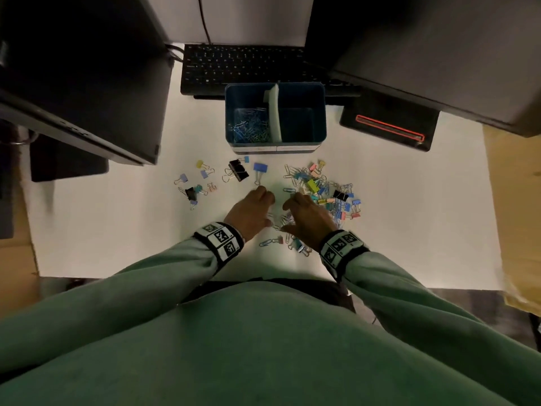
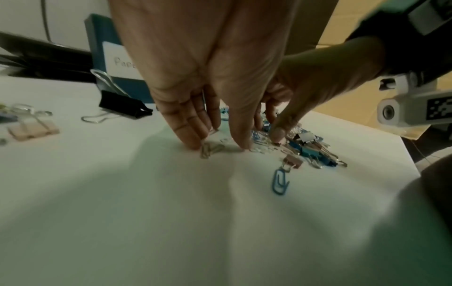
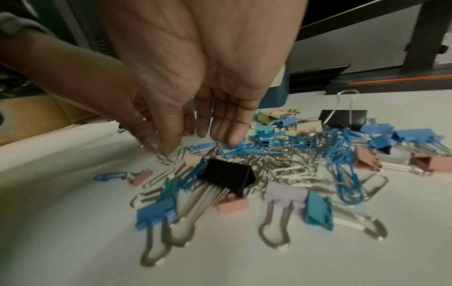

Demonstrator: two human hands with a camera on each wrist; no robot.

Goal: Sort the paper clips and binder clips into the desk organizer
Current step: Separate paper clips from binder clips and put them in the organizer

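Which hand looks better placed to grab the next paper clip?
Probably the left hand: its fingers already rest on a silver paper clip lying apart on the desk. The right hand pokes into the tangled pile.

One organizer [image 1: 275,146], two compartments; two hands; clips uncountable.

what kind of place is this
Most likely an office desk or computer workstation. A black computer keyboard sits at the back of the white desk surface, dark monitors overhang both sides, and a blue two-compartment desk organizer stands in front of the keyboard.
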